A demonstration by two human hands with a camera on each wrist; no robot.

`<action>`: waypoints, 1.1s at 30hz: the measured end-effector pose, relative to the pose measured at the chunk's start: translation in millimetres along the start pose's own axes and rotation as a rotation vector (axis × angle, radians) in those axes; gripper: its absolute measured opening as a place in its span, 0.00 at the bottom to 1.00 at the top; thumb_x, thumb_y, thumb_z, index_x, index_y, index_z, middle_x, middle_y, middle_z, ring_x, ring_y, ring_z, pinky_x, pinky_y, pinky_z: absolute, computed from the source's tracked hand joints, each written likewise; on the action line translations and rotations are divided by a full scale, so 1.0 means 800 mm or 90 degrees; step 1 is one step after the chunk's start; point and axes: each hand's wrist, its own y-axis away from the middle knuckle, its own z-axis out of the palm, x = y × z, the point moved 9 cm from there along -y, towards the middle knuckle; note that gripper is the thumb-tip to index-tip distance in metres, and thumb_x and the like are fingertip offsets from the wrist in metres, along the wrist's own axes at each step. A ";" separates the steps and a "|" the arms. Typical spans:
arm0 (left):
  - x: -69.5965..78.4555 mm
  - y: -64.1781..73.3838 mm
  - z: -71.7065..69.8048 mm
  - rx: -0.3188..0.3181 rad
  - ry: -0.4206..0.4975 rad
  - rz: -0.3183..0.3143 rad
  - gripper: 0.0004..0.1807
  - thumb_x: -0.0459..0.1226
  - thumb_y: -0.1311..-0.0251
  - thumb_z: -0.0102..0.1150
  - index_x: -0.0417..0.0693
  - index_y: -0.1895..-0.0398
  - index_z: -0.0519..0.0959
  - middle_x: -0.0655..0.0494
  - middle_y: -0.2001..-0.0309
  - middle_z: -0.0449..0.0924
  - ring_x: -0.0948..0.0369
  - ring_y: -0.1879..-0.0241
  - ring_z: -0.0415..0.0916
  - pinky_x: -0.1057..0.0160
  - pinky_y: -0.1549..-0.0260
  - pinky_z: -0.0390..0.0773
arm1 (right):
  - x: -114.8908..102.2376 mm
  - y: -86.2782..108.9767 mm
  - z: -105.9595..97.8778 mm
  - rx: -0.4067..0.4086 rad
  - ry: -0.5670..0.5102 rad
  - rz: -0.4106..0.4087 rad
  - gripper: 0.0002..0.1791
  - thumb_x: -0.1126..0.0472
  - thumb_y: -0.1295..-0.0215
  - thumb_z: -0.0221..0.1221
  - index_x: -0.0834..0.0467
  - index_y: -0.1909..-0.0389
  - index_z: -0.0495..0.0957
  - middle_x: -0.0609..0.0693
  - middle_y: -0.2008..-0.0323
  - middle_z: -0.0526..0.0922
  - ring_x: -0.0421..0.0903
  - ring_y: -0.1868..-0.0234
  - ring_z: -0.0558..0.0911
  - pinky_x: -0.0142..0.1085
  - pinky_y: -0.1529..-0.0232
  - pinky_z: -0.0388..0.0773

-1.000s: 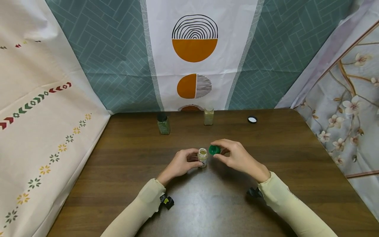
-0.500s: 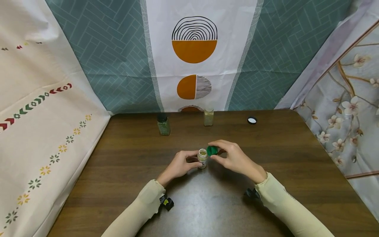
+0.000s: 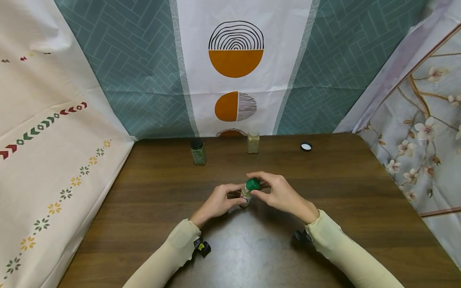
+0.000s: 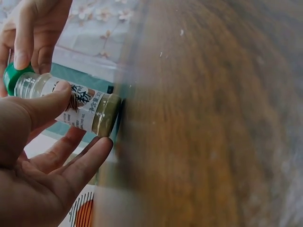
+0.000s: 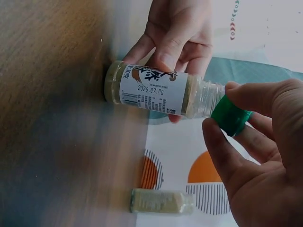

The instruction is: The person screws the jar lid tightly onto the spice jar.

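Note:
My left hand (image 3: 219,201) grips a small clear spice jar (image 5: 158,92) by its labelled body, thumb on one side and fingers on the other. The jar stands upright at the table surface, with greenish-tan powder inside. My right hand (image 3: 282,196) pinches a green cap (image 3: 253,184) between thumb and fingers. In the right wrist view the cap sits tilted at the jar's threaded mouth. The left wrist view shows the green cap (image 4: 16,77) over the jar's neck, with the right hand's fingertips on it.
A dark-lidded jar of green herbs (image 3: 199,153) stands at the back left of the wooden table (image 3: 151,224). A lidless-looking jar of pale powder (image 3: 253,143) is at the back middle. Toward the back right lies a black cap (image 3: 306,147), white inside up. Cloth hangs behind.
My right hand has moved left, bringing the green cap from beside the jar onto its mouth and turning its hollow side down. The left hand has kept its grip on the jar.

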 end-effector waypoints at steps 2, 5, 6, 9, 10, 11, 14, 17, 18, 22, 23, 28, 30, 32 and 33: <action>0.001 0.000 0.000 -0.004 -0.006 0.009 0.27 0.40 0.35 0.69 0.50 0.32 0.79 0.51 0.40 0.84 0.54 0.45 0.85 0.54 0.47 0.85 | -0.003 0.000 0.000 0.002 0.005 -0.017 0.26 0.67 0.37 0.71 0.59 0.38 0.80 0.55 0.43 0.85 0.45 0.53 0.88 0.39 0.55 0.88; 0.002 0.000 0.001 -0.009 -0.019 0.020 0.27 0.39 0.35 0.70 0.50 0.33 0.79 0.51 0.41 0.84 0.55 0.45 0.85 0.54 0.46 0.85 | -0.007 0.000 0.001 0.005 0.009 -0.046 0.27 0.68 0.38 0.71 0.60 0.37 0.80 0.57 0.41 0.84 0.47 0.52 0.88 0.42 0.57 0.89; 0.002 0.000 0.002 -0.011 -0.022 0.022 0.26 0.39 0.35 0.70 0.50 0.33 0.79 0.51 0.41 0.85 0.55 0.45 0.85 0.54 0.46 0.85 | -0.009 0.001 0.001 0.006 0.010 -0.053 0.27 0.69 0.38 0.71 0.60 0.37 0.80 0.58 0.41 0.83 0.47 0.52 0.88 0.42 0.57 0.89; 0.002 -0.001 0.003 -0.015 -0.026 0.025 0.26 0.39 0.35 0.70 0.49 0.33 0.80 0.51 0.42 0.85 0.55 0.45 0.84 0.54 0.45 0.85 | -0.011 0.001 0.002 0.005 0.008 -0.063 0.29 0.70 0.39 0.71 0.62 0.35 0.78 0.59 0.42 0.84 0.47 0.55 0.89 0.40 0.56 0.88; 0.002 -0.001 0.003 -0.015 -0.026 0.024 0.26 0.38 0.35 0.69 0.49 0.33 0.80 0.50 0.42 0.85 0.55 0.44 0.84 0.53 0.45 0.84 | -0.011 0.000 0.002 0.004 0.005 -0.064 0.30 0.70 0.39 0.71 0.62 0.35 0.78 0.59 0.42 0.84 0.47 0.56 0.89 0.40 0.56 0.88; 0.002 -0.001 0.003 -0.016 -0.025 0.022 0.26 0.38 0.34 0.69 0.50 0.33 0.80 0.50 0.42 0.84 0.55 0.44 0.84 0.53 0.45 0.84 | -0.011 0.000 0.002 0.003 0.006 -0.066 0.30 0.71 0.39 0.71 0.63 0.35 0.78 0.59 0.42 0.85 0.47 0.56 0.89 0.39 0.55 0.88; 0.002 -0.002 0.002 -0.017 -0.029 0.016 0.26 0.38 0.34 0.69 0.50 0.33 0.79 0.50 0.42 0.83 0.54 0.43 0.83 0.53 0.45 0.84 | -0.011 -0.001 0.003 -0.001 0.010 -0.069 0.29 0.72 0.40 0.71 0.63 0.36 0.79 0.59 0.41 0.84 0.47 0.55 0.89 0.40 0.56 0.88; 0.001 -0.002 0.002 -0.023 -0.029 0.006 0.26 0.38 0.33 0.68 0.49 0.32 0.78 0.49 0.41 0.82 0.54 0.43 0.82 0.55 0.47 0.85 | -0.009 -0.001 0.005 -0.006 0.022 -0.073 0.28 0.72 0.40 0.71 0.63 0.37 0.80 0.58 0.40 0.84 0.48 0.51 0.88 0.42 0.57 0.88; 0.001 -0.002 0.002 -0.024 -0.030 0.004 0.26 0.38 0.33 0.68 0.49 0.32 0.78 0.49 0.41 0.82 0.54 0.43 0.82 0.57 0.48 0.85 | -0.008 -0.001 0.006 -0.007 0.027 -0.073 0.27 0.72 0.40 0.71 0.63 0.38 0.80 0.58 0.39 0.83 0.49 0.50 0.88 0.42 0.57 0.88; -0.001 -0.002 0.003 -0.026 -0.024 -0.008 0.27 0.39 0.32 0.67 0.49 0.31 0.77 0.48 0.40 0.80 0.53 0.44 0.83 0.60 0.50 0.86 | -0.005 0.000 0.007 -0.009 0.035 -0.067 0.27 0.71 0.40 0.71 0.62 0.38 0.81 0.57 0.39 0.83 0.49 0.47 0.87 0.38 0.57 0.88; -0.001 -0.002 0.003 -0.026 -0.024 -0.011 0.27 0.39 0.32 0.67 0.49 0.31 0.77 0.48 0.39 0.80 0.52 0.44 0.83 0.60 0.50 0.86 | -0.005 0.000 0.007 -0.009 0.036 -0.065 0.27 0.71 0.40 0.71 0.62 0.38 0.81 0.57 0.40 0.83 0.48 0.48 0.87 0.37 0.57 0.88; -0.003 -0.002 0.003 -0.025 -0.005 -0.023 0.26 0.39 0.32 0.67 0.49 0.32 0.77 0.49 0.39 0.82 0.51 0.44 0.83 0.57 0.48 0.86 | -0.005 0.001 0.007 -0.012 0.046 -0.060 0.27 0.70 0.39 0.71 0.62 0.38 0.80 0.58 0.40 0.83 0.42 0.59 0.86 0.36 0.66 0.87; -0.003 -0.002 0.003 -0.024 0.001 -0.023 0.26 0.39 0.32 0.67 0.49 0.32 0.78 0.49 0.40 0.83 0.51 0.43 0.83 0.55 0.47 0.86 | -0.005 0.001 0.007 -0.016 0.049 -0.051 0.27 0.70 0.39 0.71 0.62 0.37 0.80 0.58 0.40 0.83 0.40 0.63 0.83 0.37 0.68 0.86; -0.003 -0.001 0.002 -0.023 0.001 -0.021 0.25 0.39 0.32 0.67 0.49 0.32 0.78 0.49 0.40 0.83 0.50 0.43 0.83 0.55 0.47 0.86 | -0.003 0.002 0.007 -0.019 0.049 -0.040 0.27 0.69 0.39 0.71 0.63 0.37 0.80 0.59 0.41 0.82 0.40 0.65 0.82 0.38 0.70 0.86; -0.004 -0.001 0.002 -0.022 0.002 -0.020 0.25 0.40 0.32 0.67 0.49 0.32 0.78 0.49 0.40 0.83 0.50 0.43 0.83 0.54 0.46 0.85 | -0.003 0.002 0.007 -0.021 0.048 -0.034 0.27 0.69 0.38 0.71 0.63 0.37 0.79 0.59 0.41 0.82 0.40 0.65 0.82 0.39 0.69 0.87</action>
